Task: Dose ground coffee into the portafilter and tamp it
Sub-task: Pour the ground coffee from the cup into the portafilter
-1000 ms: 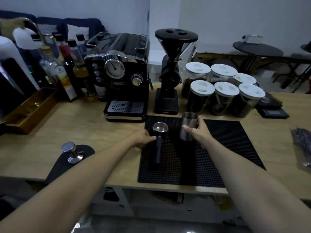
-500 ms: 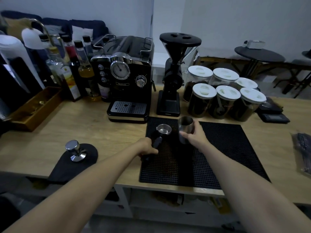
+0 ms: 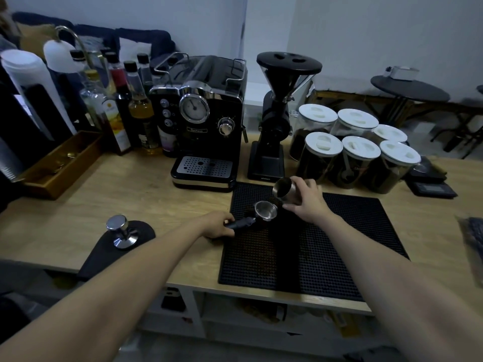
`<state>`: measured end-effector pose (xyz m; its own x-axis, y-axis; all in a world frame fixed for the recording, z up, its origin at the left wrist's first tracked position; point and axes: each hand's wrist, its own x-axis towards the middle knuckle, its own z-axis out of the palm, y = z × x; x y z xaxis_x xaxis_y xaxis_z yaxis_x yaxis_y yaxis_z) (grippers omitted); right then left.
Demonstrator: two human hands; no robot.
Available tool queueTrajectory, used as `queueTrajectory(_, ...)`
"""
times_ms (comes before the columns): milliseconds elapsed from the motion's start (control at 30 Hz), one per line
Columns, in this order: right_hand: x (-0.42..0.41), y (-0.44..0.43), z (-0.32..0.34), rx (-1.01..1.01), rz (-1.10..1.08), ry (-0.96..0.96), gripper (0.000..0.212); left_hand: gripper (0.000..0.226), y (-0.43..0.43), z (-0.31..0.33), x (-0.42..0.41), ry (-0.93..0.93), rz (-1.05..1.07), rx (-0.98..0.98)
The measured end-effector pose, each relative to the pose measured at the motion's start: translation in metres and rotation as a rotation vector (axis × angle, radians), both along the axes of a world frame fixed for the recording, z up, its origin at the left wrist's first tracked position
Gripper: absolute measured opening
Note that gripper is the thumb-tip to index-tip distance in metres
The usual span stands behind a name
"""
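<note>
The portafilter rests on the black rubber mat, its steel basket up and its black handle pointing left. My left hand grips that handle. My right hand holds a steel dosing cup tilted to the left, its mouth just above and behind the basket. What is inside the cup and basket is too dark to tell. A steel tamper stands upright on a small dark pad at the left of the wooden counter.
Behind the mat stand a black espresso machine and a black grinder. Several white-lidded jars sit at the back right, a scale beside them. Syrup bottles and a wooden tray line the back left.
My right hand has lifted the dosing cup off the mat and tipped it left over the basket. My left hand has swung the portafilter handle out to the left.
</note>
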<state>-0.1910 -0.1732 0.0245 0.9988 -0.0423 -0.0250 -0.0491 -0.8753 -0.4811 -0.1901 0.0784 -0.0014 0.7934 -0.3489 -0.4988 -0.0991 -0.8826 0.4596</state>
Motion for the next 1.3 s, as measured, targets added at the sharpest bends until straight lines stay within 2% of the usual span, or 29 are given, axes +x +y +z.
queueTrajectory(167,0.002,0.013,0.011,-0.404,0.144,-0.027,0.072,0.042,0.003,0.001,0.004,-0.049,-0.016,-0.044)
queueTrajectory(467,0.000,0.027,0.010,-0.764,0.278,-0.114,0.069,0.044,0.006,-0.001,0.007,-0.062,-0.028,-0.078)
queueTrajectory(900,-0.001,0.031,0.013,-0.865,0.349,-0.120,0.077,0.046,0.006,0.004,0.010,-0.077,-0.040,-0.067)
queueTrajectory(1300,-0.004,0.032,0.013,-0.816,0.324,-0.108,0.072,0.045,0.006,0.004,0.011,-0.075,-0.025,-0.082)
